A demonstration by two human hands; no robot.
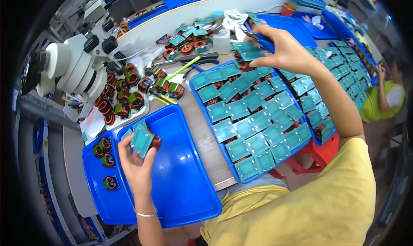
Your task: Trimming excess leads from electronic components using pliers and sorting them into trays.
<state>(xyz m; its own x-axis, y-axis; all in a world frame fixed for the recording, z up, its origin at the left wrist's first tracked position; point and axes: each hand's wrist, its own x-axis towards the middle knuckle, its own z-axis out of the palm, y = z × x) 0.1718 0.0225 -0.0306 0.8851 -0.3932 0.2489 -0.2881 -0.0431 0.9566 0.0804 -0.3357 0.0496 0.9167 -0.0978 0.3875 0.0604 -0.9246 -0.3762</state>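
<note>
Cluttered workbench (202, 129); left hand (137, 164) holds coil (143, 139), right hand (286, 48) likely another.

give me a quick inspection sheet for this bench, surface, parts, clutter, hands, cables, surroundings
surface: pale bench top, mostly covered by trays
job's things: left hand holds a teal-capped copper coil over a near-bare blue tray; right hand holds a teal plate above a full tray of capped coils
clutter: loose bare coils, yellow tweezers, crumpled paper
grippers: both hands' fingers closed on parts
cables: nothing seen
surroundings: white microscope at left; another person at right
</note>
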